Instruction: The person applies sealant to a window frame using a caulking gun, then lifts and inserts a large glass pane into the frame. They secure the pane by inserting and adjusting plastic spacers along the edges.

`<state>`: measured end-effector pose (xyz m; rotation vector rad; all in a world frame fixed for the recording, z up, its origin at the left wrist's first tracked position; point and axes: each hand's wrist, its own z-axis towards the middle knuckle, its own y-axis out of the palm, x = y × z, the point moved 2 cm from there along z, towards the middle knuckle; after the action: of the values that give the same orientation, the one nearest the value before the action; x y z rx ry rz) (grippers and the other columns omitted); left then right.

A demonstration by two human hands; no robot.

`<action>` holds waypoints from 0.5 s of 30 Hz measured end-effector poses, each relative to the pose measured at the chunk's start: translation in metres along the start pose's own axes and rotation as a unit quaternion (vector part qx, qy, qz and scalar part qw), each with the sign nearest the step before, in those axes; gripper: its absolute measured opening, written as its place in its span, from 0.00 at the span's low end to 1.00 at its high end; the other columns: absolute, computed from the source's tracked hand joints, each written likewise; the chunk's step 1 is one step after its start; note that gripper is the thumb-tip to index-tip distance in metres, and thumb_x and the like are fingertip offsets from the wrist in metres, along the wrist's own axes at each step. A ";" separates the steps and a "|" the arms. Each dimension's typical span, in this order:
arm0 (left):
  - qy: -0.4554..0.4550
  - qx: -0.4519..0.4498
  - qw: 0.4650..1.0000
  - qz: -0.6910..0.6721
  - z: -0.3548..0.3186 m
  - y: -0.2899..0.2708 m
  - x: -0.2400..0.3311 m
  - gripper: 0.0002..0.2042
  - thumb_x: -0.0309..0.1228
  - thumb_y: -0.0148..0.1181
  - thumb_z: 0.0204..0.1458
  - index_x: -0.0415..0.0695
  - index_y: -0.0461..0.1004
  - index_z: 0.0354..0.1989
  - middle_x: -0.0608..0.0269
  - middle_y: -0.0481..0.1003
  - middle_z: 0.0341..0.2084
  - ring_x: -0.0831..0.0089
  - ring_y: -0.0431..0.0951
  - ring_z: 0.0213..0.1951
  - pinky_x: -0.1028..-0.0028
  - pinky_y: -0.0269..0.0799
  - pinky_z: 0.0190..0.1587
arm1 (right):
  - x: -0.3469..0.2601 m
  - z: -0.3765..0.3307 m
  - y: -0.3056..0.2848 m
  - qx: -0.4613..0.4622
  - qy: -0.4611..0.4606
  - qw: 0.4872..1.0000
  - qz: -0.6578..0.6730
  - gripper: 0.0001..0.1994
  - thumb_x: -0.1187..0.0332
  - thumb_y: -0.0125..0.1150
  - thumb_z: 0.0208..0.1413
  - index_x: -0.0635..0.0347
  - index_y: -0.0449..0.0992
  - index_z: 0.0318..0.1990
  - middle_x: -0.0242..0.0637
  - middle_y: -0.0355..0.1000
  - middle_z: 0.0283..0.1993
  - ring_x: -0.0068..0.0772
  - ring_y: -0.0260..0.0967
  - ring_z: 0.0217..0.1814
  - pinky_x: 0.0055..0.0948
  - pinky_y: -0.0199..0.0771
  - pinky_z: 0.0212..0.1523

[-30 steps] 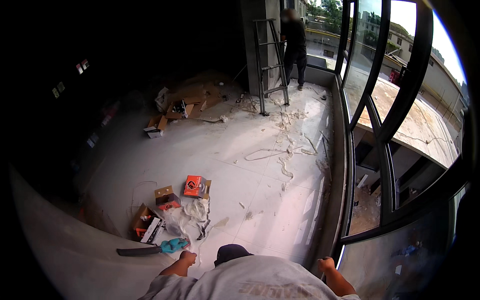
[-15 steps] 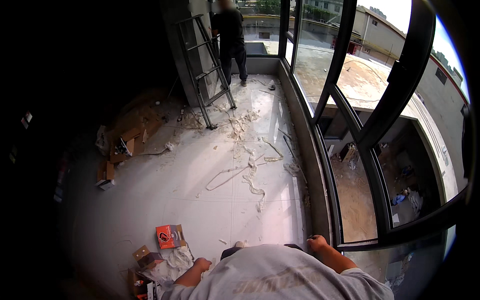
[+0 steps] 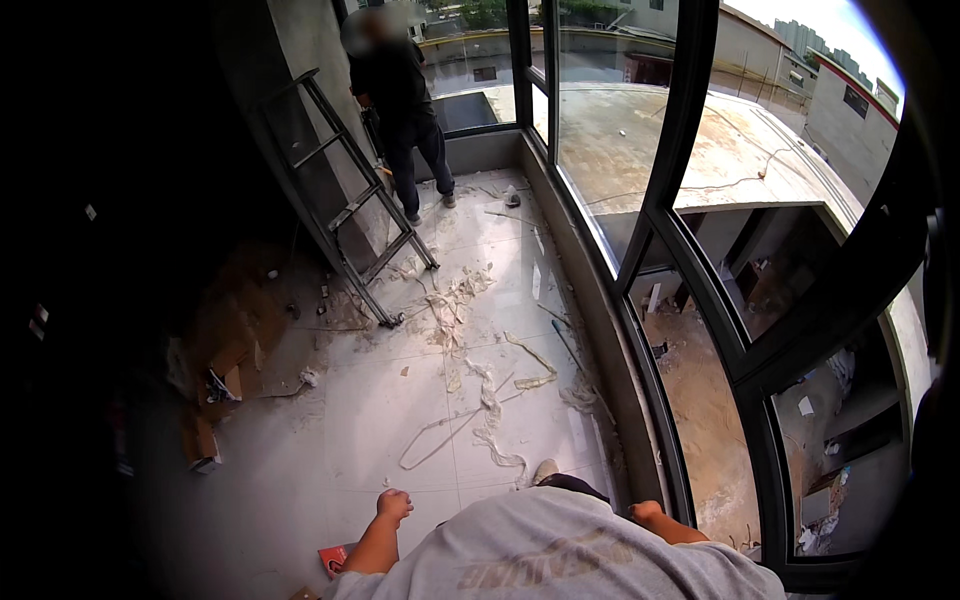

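Observation:
My left hand (image 3: 396, 503) hangs over the pale tiled floor, fingers curled in, with nothing visible in it. Just below that forearm lies a red box (image 3: 332, 560), mostly covered by my arm and shirt. On the other side my right hand (image 3: 646, 511) is beside the low window ledge, its fingers bent. My grey shirt (image 3: 550, 550) hides part of the right arm, and whatever those fingers may hold cannot be made out. One shoe (image 3: 545, 470) shows ahead of the shirt.
Crumpled pale strips (image 3: 490, 400) and a bent thin strip loop lie ahead. A metal ladder (image 3: 352, 208) leans at the far left, with another person (image 3: 398, 100) beside it. Cardboard boxes (image 3: 228, 380) lie left. Dark-framed windows (image 3: 698, 295) line the right, above a ledge (image 3: 590, 300).
I have moved forward; the floor litter and ladder appear nearer. My left hand has swung forward, and most of the boxes at lower left have left the view. The other person has turned somewhat.

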<state>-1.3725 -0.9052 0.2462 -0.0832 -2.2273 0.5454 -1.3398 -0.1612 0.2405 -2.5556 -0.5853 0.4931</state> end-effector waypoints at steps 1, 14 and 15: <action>-0.021 -0.015 0.999 0.023 0.008 0.015 -0.001 0.06 0.28 0.60 0.57 0.40 0.78 0.37 0.59 0.79 0.26 0.68 0.81 0.24 0.70 0.72 0.20 | -0.061 0.020 -0.013 -0.005 -0.006 1.000 0.018 0.13 0.61 0.67 0.57 0.64 0.84 0.36 0.43 0.81 0.32 0.36 0.79 0.35 0.43 0.80 0.38; 0.040 -0.301 0.780 0.547 0.215 -0.008 0.101 0.10 0.39 0.61 0.58 0.47 0.78 0.39 0.58 0.80 0.30 0.62 0.83 0.37 0.57 0.78 0.33 | -0.647 0.127 -0.143 -0.007 -0.247 0.945 0.213 0.12 0.64 0.66 0.59 0.67 0.80 0.34 0.38 0.78 0.28 0.30 0.74 0.25 0.34 0.74 0.28; 0.086 -0.280 0.764 0.575 0.257 -0.015 0.117 0.11 0.41 0.62 0.58 0.47 0.78 0.38 0.59 0.80 0.30 0.63 0.83 0.39 0.58 0.78 0.35 | -0.649 0.156 -0.137 -0.034 -0.222 0.930 0.291 0.11 0.65 0.65 0.59 0.67 0.79 0.36 0.39 0.78 0.29 0.31 0.75 0.26 0.34 0.74 0.27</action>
<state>-1.6382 -0.9829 0.1897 -1.8121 -1.8513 0.4090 -1.9991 -0.3081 0.3344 -2.6692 0.0423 1.2949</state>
